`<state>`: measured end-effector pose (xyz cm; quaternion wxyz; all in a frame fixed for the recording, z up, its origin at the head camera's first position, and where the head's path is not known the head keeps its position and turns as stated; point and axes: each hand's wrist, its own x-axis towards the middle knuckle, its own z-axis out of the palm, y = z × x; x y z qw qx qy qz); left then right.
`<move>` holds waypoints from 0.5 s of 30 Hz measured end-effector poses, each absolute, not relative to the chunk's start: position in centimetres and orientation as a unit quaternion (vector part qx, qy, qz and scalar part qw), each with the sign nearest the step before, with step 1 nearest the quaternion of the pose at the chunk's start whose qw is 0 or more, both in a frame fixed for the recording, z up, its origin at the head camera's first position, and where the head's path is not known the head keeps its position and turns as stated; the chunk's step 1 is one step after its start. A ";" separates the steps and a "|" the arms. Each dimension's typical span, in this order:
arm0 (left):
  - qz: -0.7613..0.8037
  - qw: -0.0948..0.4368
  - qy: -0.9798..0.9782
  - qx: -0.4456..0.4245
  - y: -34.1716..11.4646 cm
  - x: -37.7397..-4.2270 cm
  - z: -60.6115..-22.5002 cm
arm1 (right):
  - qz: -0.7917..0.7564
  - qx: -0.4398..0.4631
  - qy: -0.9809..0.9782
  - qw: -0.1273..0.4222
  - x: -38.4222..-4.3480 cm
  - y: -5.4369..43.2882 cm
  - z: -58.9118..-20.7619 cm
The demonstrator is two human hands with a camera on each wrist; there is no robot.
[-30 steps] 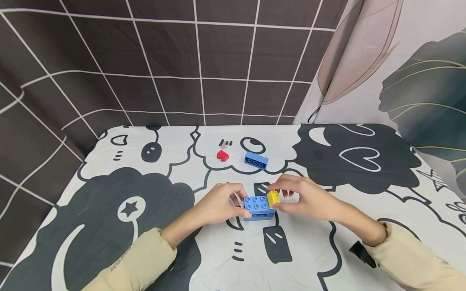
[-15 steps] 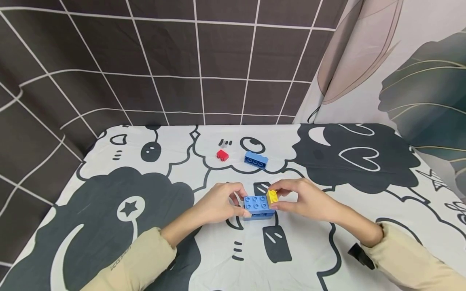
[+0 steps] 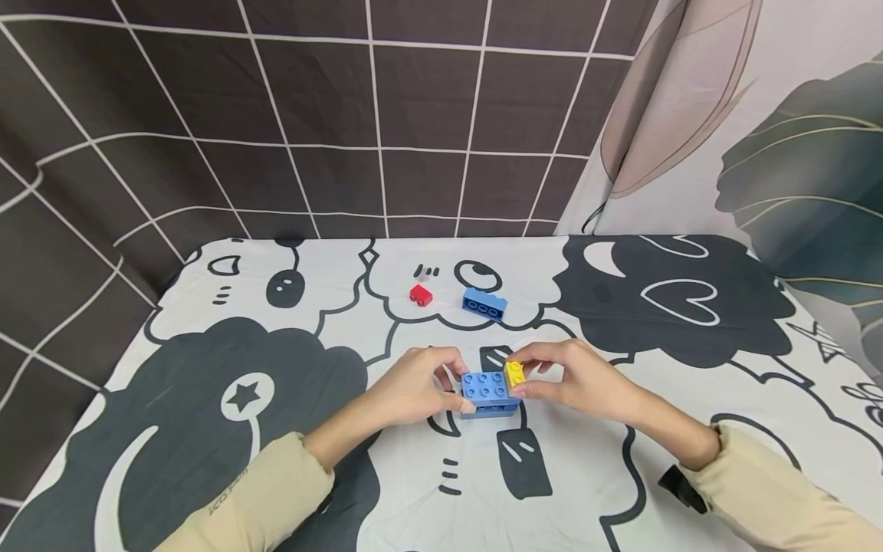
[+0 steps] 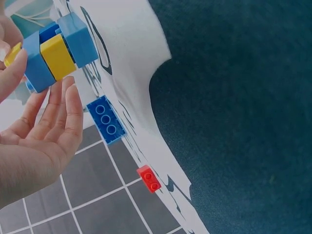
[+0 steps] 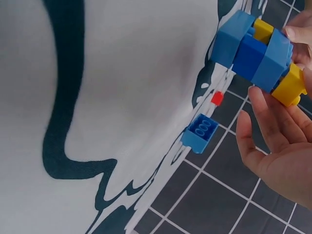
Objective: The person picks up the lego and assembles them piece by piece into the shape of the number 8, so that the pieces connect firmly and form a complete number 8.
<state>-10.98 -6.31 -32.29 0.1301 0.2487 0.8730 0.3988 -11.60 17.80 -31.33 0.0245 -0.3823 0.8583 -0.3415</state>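
Observation:
A stack of toy building bricks stands on the printed cloth, with a light-blue studded brick (image 3: 485,387) on top. In the wrist views, a dark-blue brick (image 5: 249,56) and a yellow brick (image 4: 58,56) lie side by side under it, above a light-blue bottom brick (image 4: 78,39). My left hand (image 3: 416,386) grips the stack's left end between thumb and fingers. A small yellow brick (image 3: 514,374) is pinched by my right hand (image 3: 586,376) over the right end of the top brick, beside its bare studs.
Beyond the stack, a blue brick (image 3: 484,303) lies on its side, its hollow underside facing me. A small red brick (image 3: 421,295) lies to its left. Behind the cloth-covered surface (image 3: 414,491) hangs a dark grid-patterned cloth (image 3: 428,100).
My right hand has shifted slightly left with the small yellow brick. My left hand and the stack have stayed in place.

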 end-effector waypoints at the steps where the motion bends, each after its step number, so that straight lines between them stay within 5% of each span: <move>1: 0.399 0.131 0.873 0.248 -6.3 -11.0 -32.3 | -0.344 -0.384 0.857 0.021 -11.6 17.8 -31.4; 15: 0.402 0.135 0.872 0.245 -6.3 -11.0 -32.3 | -0.382 -0.388 0.839 -0.020 -11.5 17.9 -32.6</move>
